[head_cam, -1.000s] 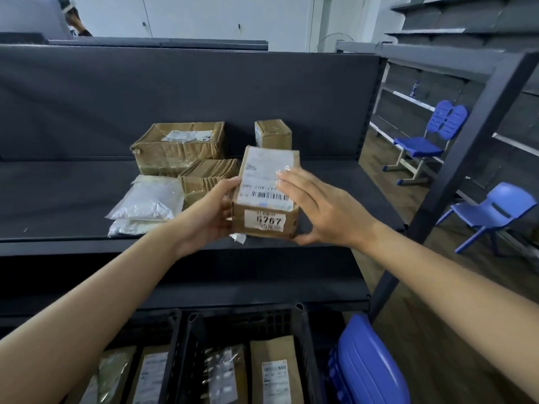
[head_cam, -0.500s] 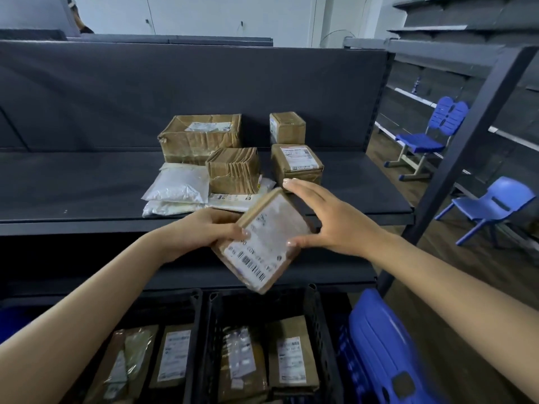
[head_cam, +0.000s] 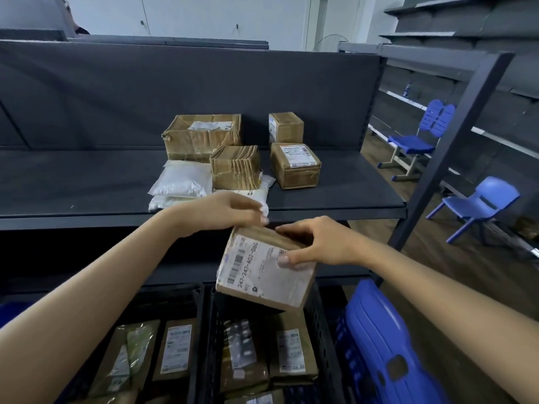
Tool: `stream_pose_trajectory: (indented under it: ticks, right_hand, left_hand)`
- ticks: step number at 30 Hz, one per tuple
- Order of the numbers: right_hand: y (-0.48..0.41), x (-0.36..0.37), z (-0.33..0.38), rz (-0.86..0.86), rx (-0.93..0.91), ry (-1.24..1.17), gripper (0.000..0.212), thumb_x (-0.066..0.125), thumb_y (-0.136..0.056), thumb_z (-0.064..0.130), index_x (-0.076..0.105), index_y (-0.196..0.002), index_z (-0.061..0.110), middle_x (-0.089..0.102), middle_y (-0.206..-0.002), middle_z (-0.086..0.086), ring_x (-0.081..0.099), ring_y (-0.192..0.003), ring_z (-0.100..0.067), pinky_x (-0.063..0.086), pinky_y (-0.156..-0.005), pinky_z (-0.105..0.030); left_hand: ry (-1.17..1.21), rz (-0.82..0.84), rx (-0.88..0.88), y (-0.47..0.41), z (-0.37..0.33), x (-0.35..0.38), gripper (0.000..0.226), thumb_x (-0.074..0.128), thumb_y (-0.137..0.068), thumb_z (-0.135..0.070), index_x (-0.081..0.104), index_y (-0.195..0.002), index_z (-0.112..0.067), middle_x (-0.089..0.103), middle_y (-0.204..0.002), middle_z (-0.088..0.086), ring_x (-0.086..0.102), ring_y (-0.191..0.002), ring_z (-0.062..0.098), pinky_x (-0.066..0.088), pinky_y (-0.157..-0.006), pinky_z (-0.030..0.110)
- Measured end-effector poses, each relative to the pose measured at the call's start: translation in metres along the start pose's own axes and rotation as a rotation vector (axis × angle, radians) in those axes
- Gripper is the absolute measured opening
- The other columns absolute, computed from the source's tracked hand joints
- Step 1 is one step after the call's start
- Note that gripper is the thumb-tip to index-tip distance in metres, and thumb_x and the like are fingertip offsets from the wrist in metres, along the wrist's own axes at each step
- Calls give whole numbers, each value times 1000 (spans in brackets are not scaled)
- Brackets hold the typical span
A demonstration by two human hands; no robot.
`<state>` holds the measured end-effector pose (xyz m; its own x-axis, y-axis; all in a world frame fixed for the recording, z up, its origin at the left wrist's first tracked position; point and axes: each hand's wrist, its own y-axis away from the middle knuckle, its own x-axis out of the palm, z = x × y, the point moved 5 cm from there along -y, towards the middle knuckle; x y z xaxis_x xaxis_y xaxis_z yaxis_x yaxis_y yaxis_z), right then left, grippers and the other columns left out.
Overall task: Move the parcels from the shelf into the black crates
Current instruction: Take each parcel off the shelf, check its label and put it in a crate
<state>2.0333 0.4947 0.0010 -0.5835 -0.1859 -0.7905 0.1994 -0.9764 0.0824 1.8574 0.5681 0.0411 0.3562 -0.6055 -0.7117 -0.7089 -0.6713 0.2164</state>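
My right hand [head_cam: 318, 246] holds the brown parcel [head_cam: 262, 275] alone: thumb pressed on the white label face, fingers [head_cam: 293, 228] curled over the top edge. Parcel is tilted, label toward me, in the air below the shelf [head_cam: 87, 182] edge and over the right crate [head_cam: 323, 330], not in it. My left hand [head_cam: 224, 212] hovers just above the parcel's top left corner, fingers loosely curled, pinching nothing; can't tell if it touches the parcel. Right crate and left crate [head_cam: 180, 301] both hold flat labelled parcels. On the shelf: big box [head_cam: 201, 135] at the back, small box [head_cam: 285, 126] beside it, taped box [head_cam: 234, 167] and labelled box [head_cam: 294, 166] in front, white bags [head_cam: 180, 182] on the left. Blue chairs [head_cam: 478, 205] off right.
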Motion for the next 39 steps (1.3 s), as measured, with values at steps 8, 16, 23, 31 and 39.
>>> stream_pose_trajectory:
  ticks: [8, 16, 23, 31, 39]
  right_hand:
    - [9, 17, -30, -396, 142, -627, 24, 66, -75, 59, 75, -88, 41, 74, -93, 17, 68, -89, 1, 49, -79, -20]
    - [5, 46, -14, -436, 152, -815, 44, 56, -80, 65, 72, -101, 29, 73, -99, 14, 68, -95, -1, 49, -80, -18]
    - [15, 28, -12, -461, -33, -368, 94, 65, -70, 68, 24, -148, 34, 40, -148, 13, 36, -135, -3, 36, -108, -29]
    - [21, 51, -11, -380, -44, -288, 111, 73, -63, 63, -7, -139, 61, 32, -136, 43, 29, -127, 22, 29, -94, 2]
    - [26, 54, -13, -401, -73, -262, 107, 77, -73, 43, -6, -140, 57, 29, -138, 39, 26, -123, 27, 25, -93, 5]
  left_hand:
    - [654, -436, -92, 27, 54, 27, 61, 61, -56, -72, 70, -104, -35, 68, -111, -19, 59, -111, 5, 41, -105, 31]
    - [863, -408, -32, 23, 40, 78, 54, 76, -74, -36, 58, -125, -27, 72, -90, -17, 61, -63, -7, 47, -90, 47]
    - [885, -439, -25, 31, 46, 70, 54, 75, -76, -29, 58, -127, -24, 73, -104, -7, 62, -65, -6, 47, -75, 17]
    - [929, -457, 3, 33, 39, 82, 73, 73, -67, -44, 49, -133, -26, 72, -109, -8, 69, -94, 3, 52, -79, 18]
    - [754, -520, 77, 38, 31, 85, 30, 74, -76, -36, 64, -93, -57, 73, -100, -17, 69, -92, 1, 53, -71, 11]
